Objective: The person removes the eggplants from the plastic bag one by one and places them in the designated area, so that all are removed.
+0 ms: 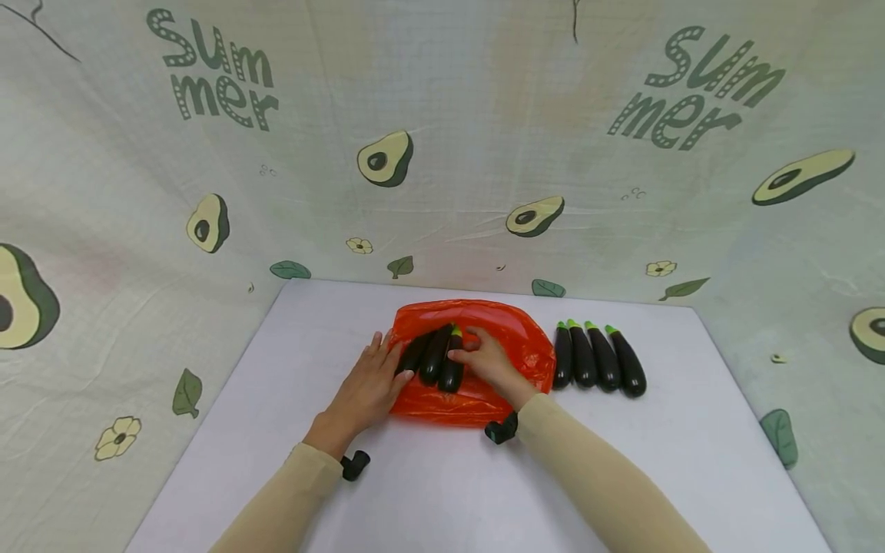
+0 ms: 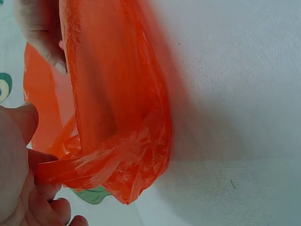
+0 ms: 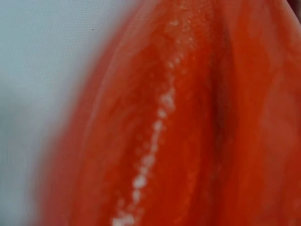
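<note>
In the head view, the red bag (image 1: 442,411) lies on the counter (image 1: 442,499) with three eggplants (image 1: 434,359) within its outline; four more eggplants (image 1: 584,361) lie just right of the bag. The left hand (image 1: 369,384) is at the bag's left edge; the right hand (image 1: 494,365), over the bag, touches the rightmost of the three, though I cannot tell whether its grip holds it. From the left wrist, the left grip pinches a strip of the bag between its fingers. The right wrist shows blurred bag film.

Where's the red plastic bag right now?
In the head view, the red bag lies on the white table, left hand at its left edge, four eggplants just right of it.
</note>
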Demonstrator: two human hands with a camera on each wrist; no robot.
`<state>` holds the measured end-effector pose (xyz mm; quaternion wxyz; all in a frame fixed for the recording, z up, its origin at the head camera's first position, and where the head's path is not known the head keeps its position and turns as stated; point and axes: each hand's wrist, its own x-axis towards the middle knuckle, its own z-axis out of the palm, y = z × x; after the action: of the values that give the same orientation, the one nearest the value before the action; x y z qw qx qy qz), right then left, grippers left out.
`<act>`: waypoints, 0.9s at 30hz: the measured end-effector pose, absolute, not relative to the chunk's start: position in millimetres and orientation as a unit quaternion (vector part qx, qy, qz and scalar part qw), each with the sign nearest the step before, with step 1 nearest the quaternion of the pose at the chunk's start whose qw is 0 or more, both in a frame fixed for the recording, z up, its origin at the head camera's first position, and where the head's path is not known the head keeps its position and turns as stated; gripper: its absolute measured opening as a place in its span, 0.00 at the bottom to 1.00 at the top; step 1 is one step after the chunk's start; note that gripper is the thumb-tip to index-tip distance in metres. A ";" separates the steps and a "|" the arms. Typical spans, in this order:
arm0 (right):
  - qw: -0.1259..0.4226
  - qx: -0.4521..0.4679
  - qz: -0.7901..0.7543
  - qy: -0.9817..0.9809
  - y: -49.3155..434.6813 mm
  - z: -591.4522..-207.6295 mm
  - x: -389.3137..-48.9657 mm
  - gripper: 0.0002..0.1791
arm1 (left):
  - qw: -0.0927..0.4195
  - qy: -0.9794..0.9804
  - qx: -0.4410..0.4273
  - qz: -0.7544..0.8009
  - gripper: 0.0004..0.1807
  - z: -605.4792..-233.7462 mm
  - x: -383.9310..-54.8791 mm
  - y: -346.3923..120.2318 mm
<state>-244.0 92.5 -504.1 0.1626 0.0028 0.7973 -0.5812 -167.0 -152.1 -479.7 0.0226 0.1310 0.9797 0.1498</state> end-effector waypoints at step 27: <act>0.148 0.010 -0.577 0.803 86.5 -506.4 -247.6 0.45 | 0.021 0.979 0.123 0.160 0.40 -484.7 -166.0 -151.4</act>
<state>-247.6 86.5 -506.4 0.1480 0.0101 0.8030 -0.5773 -166.0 -151.4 -484.7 0.0210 0.1229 0.9792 0.1600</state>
